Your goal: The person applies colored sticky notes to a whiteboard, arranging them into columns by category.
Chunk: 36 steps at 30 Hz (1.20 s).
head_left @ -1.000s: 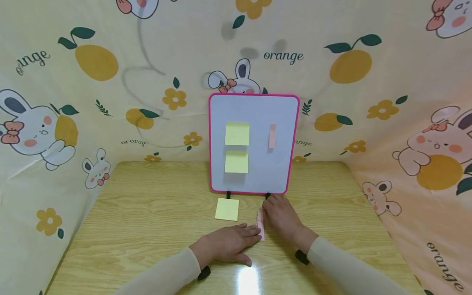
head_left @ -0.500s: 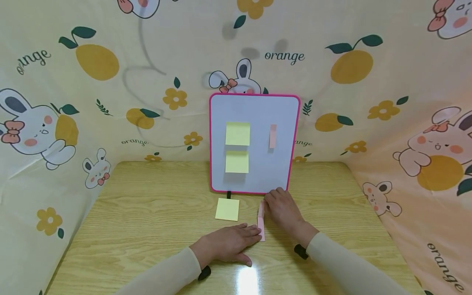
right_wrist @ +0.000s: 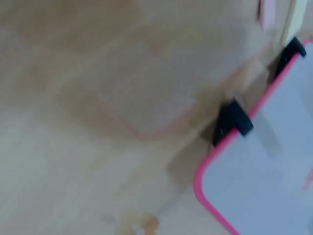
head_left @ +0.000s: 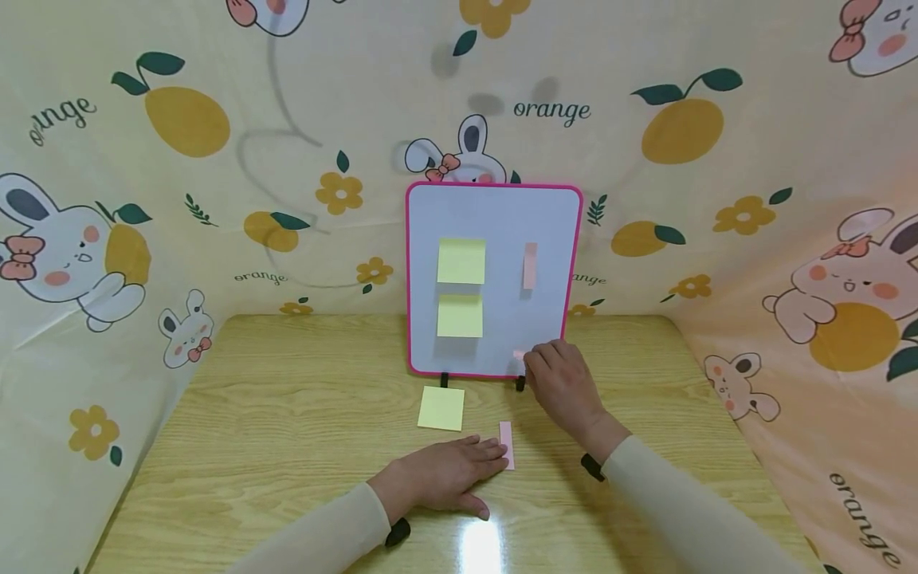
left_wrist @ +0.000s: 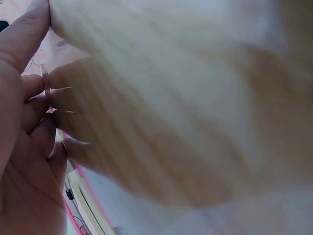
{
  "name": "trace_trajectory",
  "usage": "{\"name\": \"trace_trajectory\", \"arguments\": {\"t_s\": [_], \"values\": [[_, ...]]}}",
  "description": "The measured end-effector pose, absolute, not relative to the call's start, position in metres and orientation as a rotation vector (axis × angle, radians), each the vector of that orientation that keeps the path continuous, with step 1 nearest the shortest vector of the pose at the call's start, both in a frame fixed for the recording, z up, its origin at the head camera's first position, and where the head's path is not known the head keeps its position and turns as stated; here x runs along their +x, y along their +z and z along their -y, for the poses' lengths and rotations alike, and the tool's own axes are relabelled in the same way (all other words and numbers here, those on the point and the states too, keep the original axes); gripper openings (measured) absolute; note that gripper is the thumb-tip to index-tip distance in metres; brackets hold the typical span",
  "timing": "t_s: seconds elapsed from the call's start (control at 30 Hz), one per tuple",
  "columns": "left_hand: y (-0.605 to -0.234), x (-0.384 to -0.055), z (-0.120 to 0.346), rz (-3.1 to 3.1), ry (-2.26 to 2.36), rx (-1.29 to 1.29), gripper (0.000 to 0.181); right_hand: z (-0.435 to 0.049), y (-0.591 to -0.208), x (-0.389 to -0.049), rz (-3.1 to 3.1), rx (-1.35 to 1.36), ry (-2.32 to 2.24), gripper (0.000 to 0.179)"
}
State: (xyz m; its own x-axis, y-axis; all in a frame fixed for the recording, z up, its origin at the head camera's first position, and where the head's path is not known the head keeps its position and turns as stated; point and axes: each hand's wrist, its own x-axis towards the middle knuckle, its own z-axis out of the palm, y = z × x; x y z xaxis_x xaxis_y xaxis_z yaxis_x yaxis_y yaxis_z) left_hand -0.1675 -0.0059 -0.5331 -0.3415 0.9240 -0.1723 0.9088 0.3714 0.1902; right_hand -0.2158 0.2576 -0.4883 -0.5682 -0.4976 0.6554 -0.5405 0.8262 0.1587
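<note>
My left hand (head_left: 445, 474) lies with its fingers out straight, fingertips pressing the narrow pink sticky-note pad (head_left: 506, 434) on the table. In the left wrist view that hand (left_wrist: 34, 127) fills the left side. My right hand (head_left: 566, 391) is up by the lower right of the pink-framed whiteboard (head_left: 502, 319), pinching a pink sticky note (head_left: 519, 354); most of the note is hidden by the fingers. The right wrist view shows no hand, only the board (right_wrist: 259, 181) and its black feet (right_wrist: 232, 120). Another pink strip (head_left: 530, 265) sticks higher on the board.
Two yellow sticky notes (head_left: 461, 261) are stuck one above the other on the board's left half. A yellow sticky-note pad (head_left: 441, 408) lies in front of the board's left foot (head_left: 444, 380). Printed cloth walls (head_left: 287, 159) surround the wooden table (head_left: 287, 414).
My right hand has peeled a pink note off the pad and carried it up to the board's lower right. My left hand stays on the pad.
</note>
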Motion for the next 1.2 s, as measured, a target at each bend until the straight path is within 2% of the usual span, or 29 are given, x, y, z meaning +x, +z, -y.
{"name": "trace_trajectory", "arguments": {"t_s": [0.37,0.67,1.0,1.2], "values": [[-0.534,-0.168,0.006,-2.37,0.142,1.624,0.081,-0.263,-0.456,-0.245,2.044,0.755,0.015,0.014],[-0.534,-0.168,0.006,-2.372,0.149,1.62,0.081,-0.268,-0.453,-0.258,2.015,0.756,-0.035,0.016],[-0.533,-0.168,0.006,-2.368,0.176,1.605,0.081,-0.268,-0.452,-0.265,2.023,0.741,-0.039,0.006],[-0.533,-0.168,0.006,-2.362,0.2,1.584,0.081,-0.268,-0.453,-0.269,2.022,0.742,-0.05,0.006]]}}
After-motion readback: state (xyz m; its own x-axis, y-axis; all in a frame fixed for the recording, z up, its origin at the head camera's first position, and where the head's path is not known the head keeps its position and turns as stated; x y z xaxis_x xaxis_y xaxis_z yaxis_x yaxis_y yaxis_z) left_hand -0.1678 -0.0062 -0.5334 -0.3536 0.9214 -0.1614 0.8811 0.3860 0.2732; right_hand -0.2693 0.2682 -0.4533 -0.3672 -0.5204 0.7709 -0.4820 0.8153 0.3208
